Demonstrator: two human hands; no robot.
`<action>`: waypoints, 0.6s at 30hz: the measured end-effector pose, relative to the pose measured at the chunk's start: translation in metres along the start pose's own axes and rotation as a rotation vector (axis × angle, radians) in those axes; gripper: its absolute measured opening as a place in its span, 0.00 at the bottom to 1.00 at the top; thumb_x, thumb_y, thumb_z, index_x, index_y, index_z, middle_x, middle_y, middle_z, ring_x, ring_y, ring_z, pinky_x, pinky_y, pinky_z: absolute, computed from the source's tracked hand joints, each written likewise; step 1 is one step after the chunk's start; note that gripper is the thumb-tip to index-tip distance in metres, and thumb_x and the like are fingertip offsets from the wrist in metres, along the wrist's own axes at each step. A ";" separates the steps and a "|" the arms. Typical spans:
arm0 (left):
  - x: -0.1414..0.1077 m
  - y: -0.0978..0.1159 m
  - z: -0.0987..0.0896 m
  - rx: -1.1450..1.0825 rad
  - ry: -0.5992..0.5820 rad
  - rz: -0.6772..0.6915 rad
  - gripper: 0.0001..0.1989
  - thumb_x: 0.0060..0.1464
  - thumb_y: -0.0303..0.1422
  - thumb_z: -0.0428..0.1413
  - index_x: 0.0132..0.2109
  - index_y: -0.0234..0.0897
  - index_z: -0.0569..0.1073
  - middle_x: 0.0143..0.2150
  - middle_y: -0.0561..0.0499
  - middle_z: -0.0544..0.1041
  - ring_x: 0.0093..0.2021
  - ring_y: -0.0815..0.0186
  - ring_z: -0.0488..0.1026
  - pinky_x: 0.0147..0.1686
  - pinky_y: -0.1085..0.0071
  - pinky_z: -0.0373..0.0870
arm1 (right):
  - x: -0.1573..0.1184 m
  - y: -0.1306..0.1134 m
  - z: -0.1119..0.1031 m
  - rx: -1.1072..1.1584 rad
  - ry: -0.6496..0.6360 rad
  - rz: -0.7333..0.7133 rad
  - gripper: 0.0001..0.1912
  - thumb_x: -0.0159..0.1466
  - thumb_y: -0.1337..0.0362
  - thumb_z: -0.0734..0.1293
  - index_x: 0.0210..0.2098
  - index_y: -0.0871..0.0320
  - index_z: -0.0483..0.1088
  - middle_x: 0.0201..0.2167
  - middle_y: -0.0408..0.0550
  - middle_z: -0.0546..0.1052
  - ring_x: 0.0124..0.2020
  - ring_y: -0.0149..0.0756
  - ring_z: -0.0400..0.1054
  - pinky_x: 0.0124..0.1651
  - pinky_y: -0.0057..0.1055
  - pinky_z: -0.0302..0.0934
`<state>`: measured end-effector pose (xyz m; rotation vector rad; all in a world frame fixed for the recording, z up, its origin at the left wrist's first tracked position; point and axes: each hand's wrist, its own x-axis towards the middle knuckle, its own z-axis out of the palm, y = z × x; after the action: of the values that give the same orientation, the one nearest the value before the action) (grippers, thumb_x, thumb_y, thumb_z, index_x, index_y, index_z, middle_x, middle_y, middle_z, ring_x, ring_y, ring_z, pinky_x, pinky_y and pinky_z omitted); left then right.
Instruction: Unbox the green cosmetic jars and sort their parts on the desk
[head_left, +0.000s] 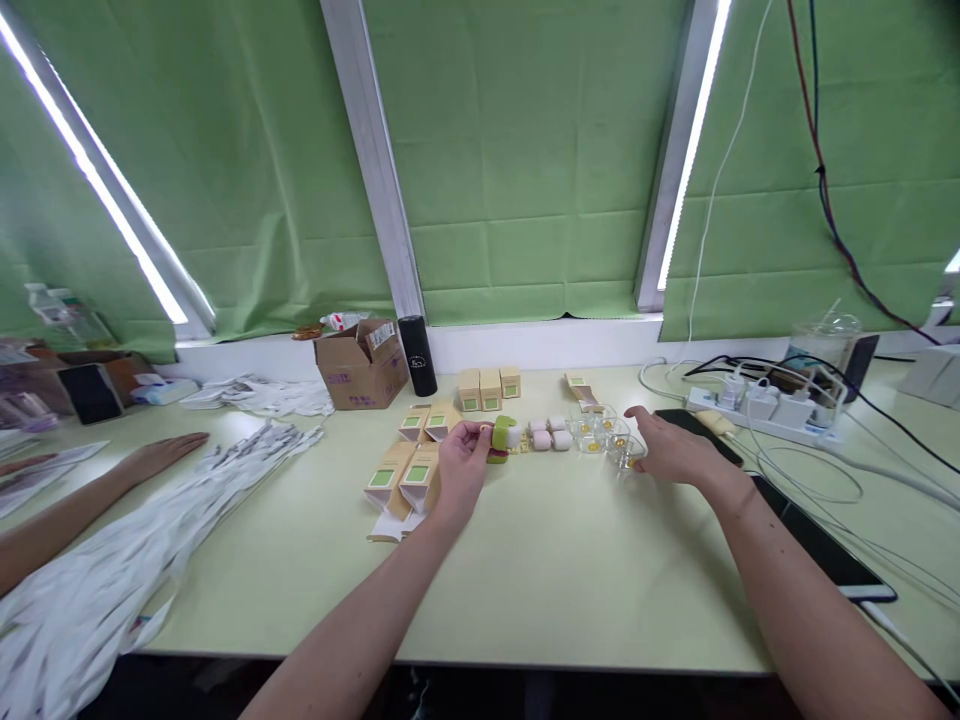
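Observation:
My left hand [463, 462] pinches a small green curved piece [502, 428] between thumb and fingertips, with a white rounded part beside it. My right hand [664, 446] reaches in from the right, its thumb and fingers around a clear cup [624, 452] at the near edge of a cluster. More clear cups [589, 432] with yellow round marks stand close by. Between my hands sit several small white and pale pink rounded pieces [550, 436]. Just left of my left hand are several tan boxes [390, 478] with green labels, some with their flaps out.
Three tan boxes [490, 388] stand behind, left of an open carton [577, 385]. Farther left are a black bottle [418, 356] and a cardboard box [360, 370]. White strips [172, 530] lie near another person's arm [112, 490]. Right are phones [817, 540], cables and a power strip [772, 410].

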<state>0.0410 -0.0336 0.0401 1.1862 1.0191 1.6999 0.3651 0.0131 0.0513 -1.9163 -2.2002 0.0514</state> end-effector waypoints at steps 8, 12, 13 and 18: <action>0.002 -0.002 0.000 -0.204 -0.061 -0.158 0.25 0.42 0.46 0.73 0.35 0.34 0.72 0.31 0.51 0.77 0.26 0.68 0.76 0.31 0.66 0.80 | -0.008 -0.064 -0.002 0.410 0.403 -0.445 0.23 0.67 0.64 0.66 0.61 0.48 0.64 0.62 0.51 0.72 0.65 0.50 0.64 0.62 0.52 0.66; 0.003 -0.002 0.000 -0.231 -0.071 -0.174 0.23 0.42 0.43 0.74 0.34 0.35 0.70 0.28 0.53 0.76 0.24 0.69 0.75 0.26 0.70 0.75 | -0.013 -0.105 0.012 0.583 0.357 -0.576 0.26 0.67 0.66 0.66 0.63 0.47 0.64 0.60 0.51 0.73 0.62 0.50 0.67 0.60 0.54 0.69; 0.003 -0.002 0.000 -0.233 -0.076 -0.178 0.23 0.42 0.42 0.73 0.34 0.35 0.70 0.28 0.53 0.76 0.24 0.69 0.74 0.25 0.71 0.73 | -0.015 -0.114 0.014 0.615 0.341 -0.602 0.27 0.66 0.66 0.66 0.64 0.47 0.63 0.61 0.52 0.73 0.62 0.50 0.67 0.60 0.53 0.70; 0.001 -0.001 0.000 -0.239 -0.144 -0.215 0.20 0.44 0.40 0.71 0.33 0.36 0.69 0.25 0.53 0.74 0.21 0.70 0.72 0.21 0.73 0.68 | -0.020 -0.139 0.021 0.783 0.274 -0.698 0.33 0.66 0.71 0.65 0.68 0.45 0.58 0.65 0.52 0.69 0.61 0.47 0.68 0.57 0.51 0.72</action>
<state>0.0405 -0.0329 0.0397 0.9906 0.7997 1.4974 0.2283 -0.0249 0.0516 -0.6716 -2.0784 0.4273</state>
